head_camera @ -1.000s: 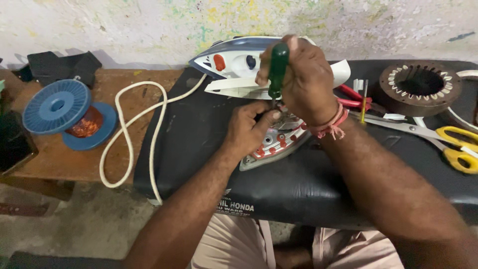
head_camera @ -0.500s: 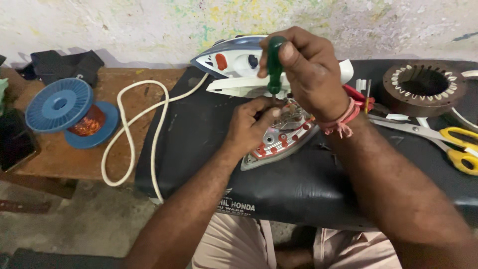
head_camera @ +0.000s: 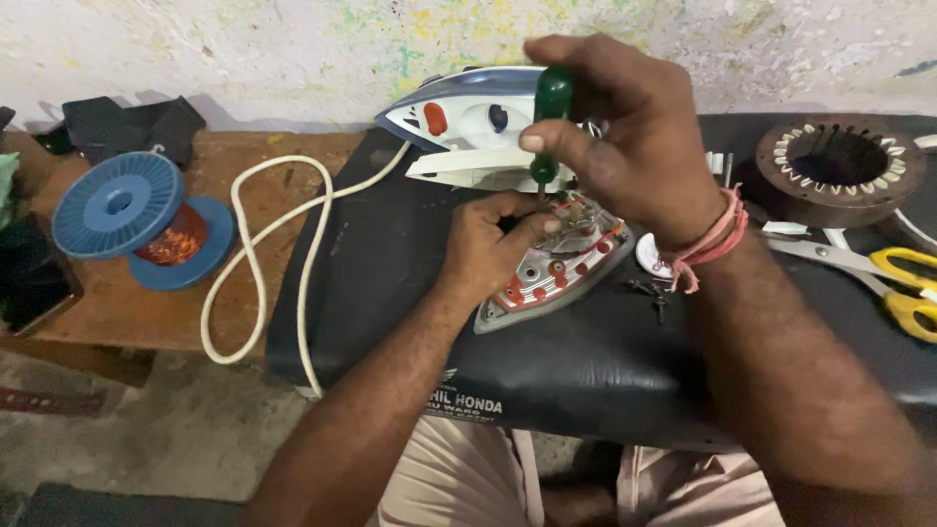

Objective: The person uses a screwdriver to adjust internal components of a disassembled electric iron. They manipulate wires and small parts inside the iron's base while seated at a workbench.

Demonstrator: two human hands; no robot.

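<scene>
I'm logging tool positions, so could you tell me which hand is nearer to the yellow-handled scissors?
Right. The right hand grips the screwdriver left of the scissors; the left hand rests on the iron base, farther left.

Right hand [head_camera: 625, 137] holds green screwdriver [head_camera: 549, 117] upright over soleplate [head_camera: 556, 268] steadied by left hand [head_camera: 488, 249].

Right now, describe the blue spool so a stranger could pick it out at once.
Start at the black padded seat where both hands work on an iron soleplate, then look left to the brown wooden bench. The blue spool lies there, beside the looping white cord. It alone has round blue flanges around copper-coloured wire.
</scene>
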